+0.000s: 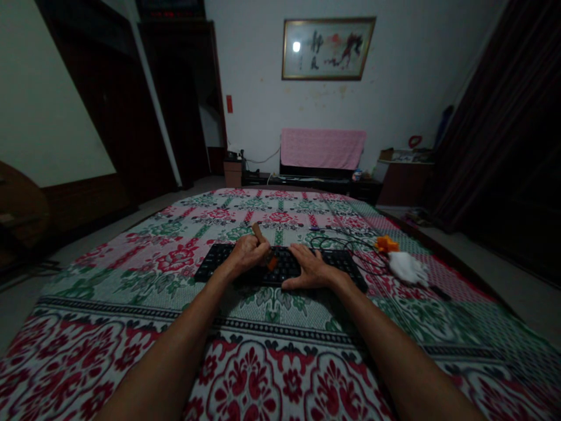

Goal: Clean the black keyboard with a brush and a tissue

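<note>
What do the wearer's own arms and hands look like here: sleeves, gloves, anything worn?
The left forearm and right forearm are bare as far as the picture shows, with no sleeve in view. The left hand and right hand are ungloved. No watch, bracelet or cable shows; the dim light hides finer markings.

Black keyboard [286,266], red-and-green floral cloth [176,258]
</note>
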A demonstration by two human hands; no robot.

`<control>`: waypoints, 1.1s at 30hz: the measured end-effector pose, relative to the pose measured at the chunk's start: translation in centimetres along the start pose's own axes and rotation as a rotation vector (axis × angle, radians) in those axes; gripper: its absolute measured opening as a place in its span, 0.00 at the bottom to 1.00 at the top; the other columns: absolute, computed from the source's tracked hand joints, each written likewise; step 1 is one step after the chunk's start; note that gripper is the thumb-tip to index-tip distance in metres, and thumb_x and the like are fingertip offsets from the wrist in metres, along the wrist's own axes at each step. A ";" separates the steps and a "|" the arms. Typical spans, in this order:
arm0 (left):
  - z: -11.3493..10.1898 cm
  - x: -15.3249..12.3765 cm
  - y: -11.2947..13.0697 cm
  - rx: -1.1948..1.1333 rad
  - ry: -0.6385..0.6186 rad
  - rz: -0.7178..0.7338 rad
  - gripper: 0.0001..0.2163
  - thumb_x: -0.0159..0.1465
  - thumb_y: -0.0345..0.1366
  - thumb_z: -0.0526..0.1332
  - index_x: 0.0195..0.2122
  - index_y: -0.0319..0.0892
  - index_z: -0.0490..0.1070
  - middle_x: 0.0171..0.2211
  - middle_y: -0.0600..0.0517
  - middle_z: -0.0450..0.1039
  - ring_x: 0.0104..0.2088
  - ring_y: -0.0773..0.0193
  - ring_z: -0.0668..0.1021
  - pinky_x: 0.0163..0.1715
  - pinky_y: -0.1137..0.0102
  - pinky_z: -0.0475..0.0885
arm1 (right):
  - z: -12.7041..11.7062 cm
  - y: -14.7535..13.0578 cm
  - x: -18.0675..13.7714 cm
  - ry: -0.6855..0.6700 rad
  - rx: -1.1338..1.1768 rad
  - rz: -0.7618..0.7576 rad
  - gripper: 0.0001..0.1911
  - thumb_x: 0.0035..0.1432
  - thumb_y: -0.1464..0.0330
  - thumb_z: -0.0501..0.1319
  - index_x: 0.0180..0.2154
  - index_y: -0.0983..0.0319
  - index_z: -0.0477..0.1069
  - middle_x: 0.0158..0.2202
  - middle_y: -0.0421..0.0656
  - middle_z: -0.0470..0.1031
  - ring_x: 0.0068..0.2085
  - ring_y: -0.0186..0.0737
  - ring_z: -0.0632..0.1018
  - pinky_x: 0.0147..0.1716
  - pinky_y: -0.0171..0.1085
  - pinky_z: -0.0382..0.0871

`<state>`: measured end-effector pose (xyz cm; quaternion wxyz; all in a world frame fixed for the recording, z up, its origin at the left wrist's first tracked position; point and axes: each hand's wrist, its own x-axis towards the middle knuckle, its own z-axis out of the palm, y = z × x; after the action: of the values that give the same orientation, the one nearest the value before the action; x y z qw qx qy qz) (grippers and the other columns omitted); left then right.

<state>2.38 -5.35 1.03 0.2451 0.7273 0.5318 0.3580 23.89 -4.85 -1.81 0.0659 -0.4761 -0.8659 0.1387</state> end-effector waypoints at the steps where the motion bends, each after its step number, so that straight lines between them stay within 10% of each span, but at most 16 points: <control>1: -0.1 0.0 0.0 -0.021 -0.017 -0.009 0.15 0.58 0.41 0.52 0.24 0.37 0.72 0.17 0.51 0.72 0.19 0.66 0.73 0.18 0.75 0.63 | 0.0 0.0 0.0 0.002 0.001 0.000 0.62 0.36 0.37 0.59 0.64 0.61 0.40 0.66 0.53 0.40 0.65 0.58 0.42 0.59 0.63 0.31; 22: -0.9 -0.4 0.2 -0.343 -0.312 0.080 0.14 0.58 0.44 0.57 0.33 0.36 0.73 0.22 0.51 0.73 0.22 0.68 0.74 0.19 0.77 0.64 | -0.4 -0.5 -0.2 -0.011 0.002 0.019 0.61 0.37 0.39 0.61 0.64 0.62 0.41 0.66 0.53 0.40 0.65 0.59 0.42 0.60 0.62 0.32; 33: -0.6 0.2 -1.5 -0.304 -0.246 0.031 0.15 0.57 0.46 0.58 0.29 0.37 0.71 0.24 0.52 0.72 0.24 0.68 0.72 0.23 0.75 0.66 | 0.0 0.1 0.1 0.003 0.030 0.002 0.63 0.34 0.39 0.61 0.64 0.62 0.42 0.66 0.55 0.41 0.65 0.62 0.42 0.58 0.65 0.31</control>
<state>1.08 -4.66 0.36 0.4097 0.7284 0.4261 0.3463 23.91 -4.74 -1.84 0.0744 -0.4762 -0.8630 0.1510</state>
